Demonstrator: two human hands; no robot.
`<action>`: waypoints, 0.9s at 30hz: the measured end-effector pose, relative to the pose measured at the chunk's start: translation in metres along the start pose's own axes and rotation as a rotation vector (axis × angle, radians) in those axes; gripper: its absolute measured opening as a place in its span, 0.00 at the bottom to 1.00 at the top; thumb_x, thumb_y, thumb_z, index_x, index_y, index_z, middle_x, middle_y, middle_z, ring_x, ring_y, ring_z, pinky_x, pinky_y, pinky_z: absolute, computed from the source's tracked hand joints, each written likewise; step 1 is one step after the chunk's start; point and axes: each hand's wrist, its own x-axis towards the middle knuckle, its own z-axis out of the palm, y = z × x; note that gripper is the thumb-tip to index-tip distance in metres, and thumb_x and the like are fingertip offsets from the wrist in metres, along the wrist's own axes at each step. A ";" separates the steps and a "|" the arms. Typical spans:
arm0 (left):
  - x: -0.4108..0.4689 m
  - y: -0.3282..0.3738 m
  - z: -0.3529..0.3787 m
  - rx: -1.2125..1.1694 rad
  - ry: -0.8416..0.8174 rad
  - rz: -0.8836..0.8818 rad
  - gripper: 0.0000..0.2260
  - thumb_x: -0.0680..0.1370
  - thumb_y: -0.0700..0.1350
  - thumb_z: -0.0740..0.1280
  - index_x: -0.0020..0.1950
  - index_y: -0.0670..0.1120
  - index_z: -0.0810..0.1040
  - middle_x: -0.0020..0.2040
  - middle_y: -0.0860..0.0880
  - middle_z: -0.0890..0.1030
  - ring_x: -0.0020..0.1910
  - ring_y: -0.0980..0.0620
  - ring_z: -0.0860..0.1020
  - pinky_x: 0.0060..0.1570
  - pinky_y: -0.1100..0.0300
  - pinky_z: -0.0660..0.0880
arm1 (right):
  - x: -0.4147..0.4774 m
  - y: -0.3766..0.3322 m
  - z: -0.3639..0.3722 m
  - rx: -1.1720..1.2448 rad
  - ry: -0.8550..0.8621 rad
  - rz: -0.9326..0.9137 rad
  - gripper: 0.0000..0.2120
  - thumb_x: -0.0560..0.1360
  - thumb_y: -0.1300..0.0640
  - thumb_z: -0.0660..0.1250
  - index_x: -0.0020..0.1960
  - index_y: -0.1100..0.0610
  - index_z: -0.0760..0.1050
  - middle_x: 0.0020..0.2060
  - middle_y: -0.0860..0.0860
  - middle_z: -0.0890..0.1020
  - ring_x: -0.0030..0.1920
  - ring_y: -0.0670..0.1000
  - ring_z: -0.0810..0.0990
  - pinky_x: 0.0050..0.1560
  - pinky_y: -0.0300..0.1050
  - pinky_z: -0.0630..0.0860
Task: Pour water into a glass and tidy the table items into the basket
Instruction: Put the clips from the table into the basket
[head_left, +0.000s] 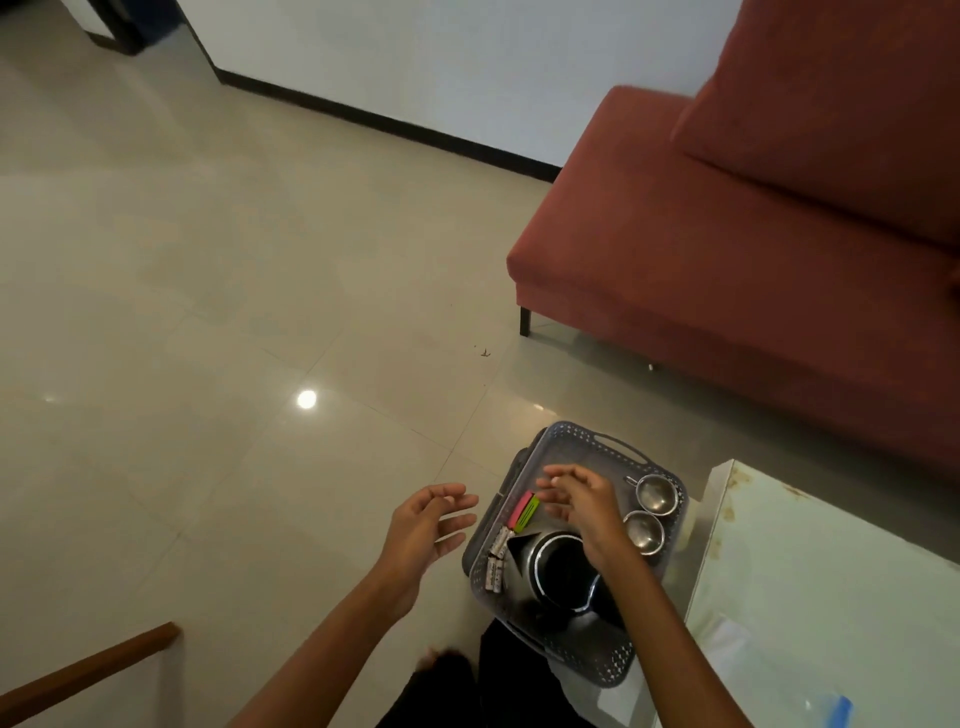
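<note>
Where the basket (597, 667) sits: directly under the right hand (576, 501), low down by the floor (208, 312). Its near end lies against the person's dark-clad legs (498, 675), and its right side is just beside the worktop (831, 597).
Basket: grey plastic with perforated walls and a cut-out handle at the far end, beyond the right hand's fingertips.
Right hand: hovers over the middle of the basket, fingers loosely bent and pointing left, released, grasping nothing.
Left hand: (426, 525) to the left of the basket, over the floor, palm turned inward, fingers spread and relaxed, released, apart from the basket rim.
Jug: (550, 577) steel with a dark inside, in the basket's near half, below the right wrist, its spout pointing toward the left hand.
Cups: two small steel ones (655, 493) (644, 531), open side up, to the right of the right hand along the basket's right wall, one behind the other.
Pink-and-green block: (523, 512) just left of the right hand's fingertips, against the left wall.
Batteries: (496, 564) a loose cluster nearer than the block, between the jug and the left wall.
Worktop: pale and glossy, stained near its corner, well to the right of both hands.
Sofa: (753, 234) red, on dark legs, far beyond the right hand.
Wooden edge: (88, 670) near, well to the left of the left forearm.
</note>
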 end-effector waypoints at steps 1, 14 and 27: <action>-0.006 -0.002 0.000 0.012 -0.015 0.013 0.09 0.80 0.39 0.58 0.53 0.44 0.77 0.50 0.47 0.83 0.48 0.49 0.80 0.47 0.58 0.76 | -0.013 0.000 0.001 0.035 0.009 -0.016 0.10 0.76 0.70 0.58 0.46 0.62 0.77 0.37 0.56 0.81 0.35 0.50 0.79 0.36 0.40 0.74; -0.095 -0.079 0.012 0.051 -0.214 0.065 0.09 0.79 0.37 0.58 0.47 0.45 0.77 0.45 0.47 0.82 0.41 0.51 0.79 0.42 0.59 0.72 | -0.158 0.054 -0.046 0.169 0.179 -0.096 0.11 0.74 0.71 0.57 0.41 0.62 0.76 0.30 0.55 0.80 0.24 0.46 0.78 0.27 0.36 0.74; -0.163 -0.173 0.077 0.140 -0.381 0.016 0.09 0.80 0.40 0.58 0.52 0.46 0.77 0.50 0.48 0.83 0.47 0.50 0.80 0.48 0.57 0.75 | -0.245 0.165 -0.200 0.060 0.328 0.201 0.04 0.74 0.66 0.62 0.44 0.64 0.76 0.36 0.60 0.80 0.35 0.56 0.78 0.35 0.43 0.75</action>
